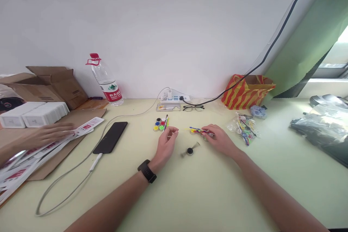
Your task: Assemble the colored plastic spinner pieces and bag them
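Observation:
My left hand (pixel 166 145), with a black watch (pixel 147 171) on the wrist, hovers over the middle of the table. Its fingers are loosely curled, thumb apart, and I see nothing held. Just beyond its fingertips lie several small round caps (pixel 158 124) in black, red, blue, yellow and green, with a thin dark-and-white stick (pixel 165 122) beside them. My right hand (pixel 218 138) pinches a bunch of thin coloured plastic pieces (pixel 196 130), blue, red and yellow. Between the hands sits a small two-bladed piece with a black round centre (pixel 190 151).
On the right are a plastic bag of coloured parts (pixel 247 127) and a striped bag (pixel 246 92). Glasses (pixel 193 108), a power strip (pixel 175 96) and a clear case (pixel 168 107) line the back. A phone (pixel 111 137), bottle (pixel 107 83) and another person's hand (pixel 47 136) on printed cards are left.

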Demonstrator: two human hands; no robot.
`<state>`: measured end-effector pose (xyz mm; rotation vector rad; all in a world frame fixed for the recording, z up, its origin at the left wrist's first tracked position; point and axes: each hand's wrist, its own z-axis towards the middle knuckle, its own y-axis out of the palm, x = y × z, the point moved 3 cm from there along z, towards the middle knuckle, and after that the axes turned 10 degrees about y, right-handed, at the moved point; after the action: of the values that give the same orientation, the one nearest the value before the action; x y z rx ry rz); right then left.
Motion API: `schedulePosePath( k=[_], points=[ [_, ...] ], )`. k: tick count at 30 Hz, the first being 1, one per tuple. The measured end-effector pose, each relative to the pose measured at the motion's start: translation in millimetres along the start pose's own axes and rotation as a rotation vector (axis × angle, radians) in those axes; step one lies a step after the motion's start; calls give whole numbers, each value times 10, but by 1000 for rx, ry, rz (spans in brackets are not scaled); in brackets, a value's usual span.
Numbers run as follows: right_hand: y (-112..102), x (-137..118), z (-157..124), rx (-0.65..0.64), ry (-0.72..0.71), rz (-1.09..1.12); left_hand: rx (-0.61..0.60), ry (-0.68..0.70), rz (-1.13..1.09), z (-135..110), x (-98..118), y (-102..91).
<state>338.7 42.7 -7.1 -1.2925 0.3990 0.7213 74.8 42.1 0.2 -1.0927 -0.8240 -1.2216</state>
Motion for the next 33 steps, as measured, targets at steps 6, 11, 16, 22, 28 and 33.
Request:
schedulePosePath(
  k=[6, 11, 16, 22, 28, 33],
  points=[
    [105, -44, 6, 22, -2, 5, 3, 16, -5, 5, -24, 4],
    [110, -44, -11, 33, -33, 18, -9, 13, 4, -4, -35, 9],
    [68, -30, -40, 53, -47, 12, -13, 7, 18, -6, -26, 19],
    [104, -87, -52, -6, -76, 31, -10, 10, 25, -6, 0, 18],
    [173, -131, -34, -43, -98, 74, -12, 7, 57, -30, 6, 14],
    [187, -246, -64, -83, -145, 86, -3, 37, 87, -48, 10, 26]
  ],
)
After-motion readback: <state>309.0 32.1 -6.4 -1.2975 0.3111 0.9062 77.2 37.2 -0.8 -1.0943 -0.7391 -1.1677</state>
